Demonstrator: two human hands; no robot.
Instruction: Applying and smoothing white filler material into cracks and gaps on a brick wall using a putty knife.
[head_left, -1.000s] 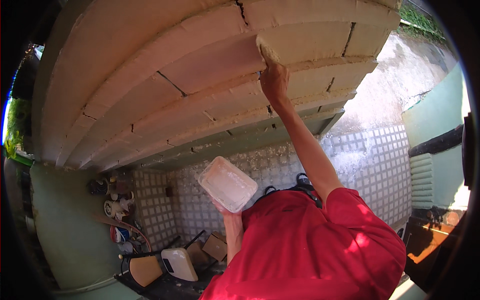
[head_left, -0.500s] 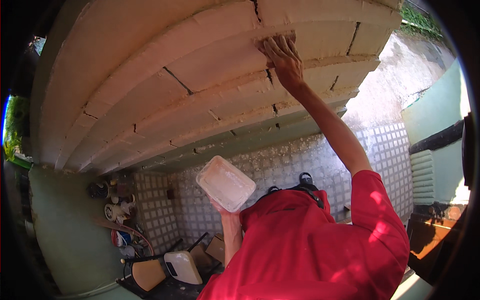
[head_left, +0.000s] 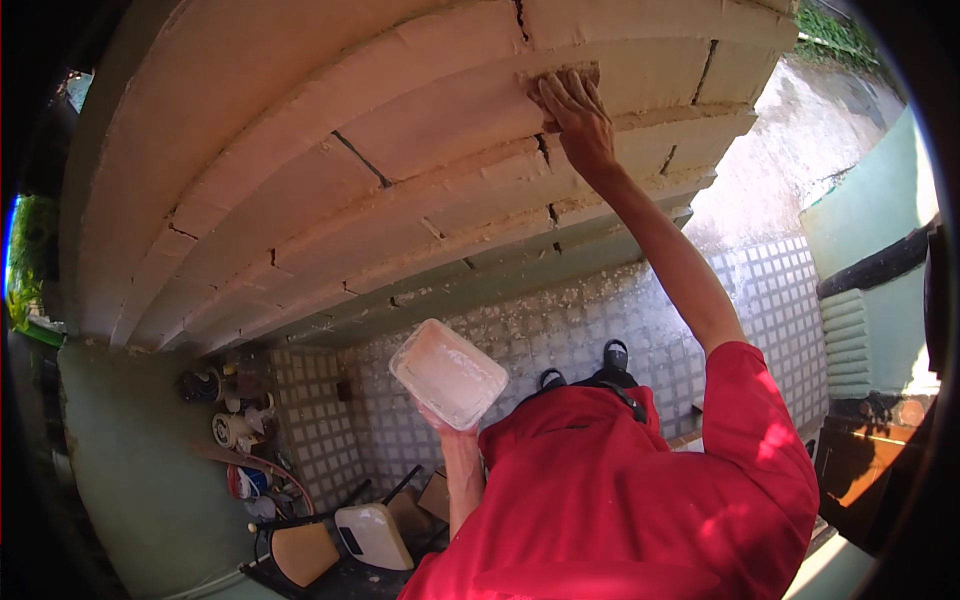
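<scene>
At the near side, beyond the red shirt [head_left: 600, 480], the left grip [head_left: 447, 415] was closed on a plastic tub [head_left: 448, 372], taking it from below at its near edge; most of the fingers were hidden underneath. The tub sat tilted above the tiled floor [head_left: 780, 310], just left of the sandals [head_left: 617, 355]. It looked light, with thin walls that would likely flex if squeezed, and the chalky smears inside suggested a dusty, slightly slippery skin, so a palm spread under the base seemed a surer hold than a pinch on the rim. Farther off and to the right, the right grip [head_left: 582, 118] had its fingers fanned over a flat pad [head_left: 530, 82], pressing it against the stepped wall [head_left: 440, 110]; where the thumb lay could not be told. The pad seemed light and fairly thin, easiest to manage with fingers laid broad across its back; whether it was stiff or soft was unclear. The wall, at the far side, looked rigid and heavy, with dark cracks between its pale blocks and rough edges that might well crumble.
</scene>
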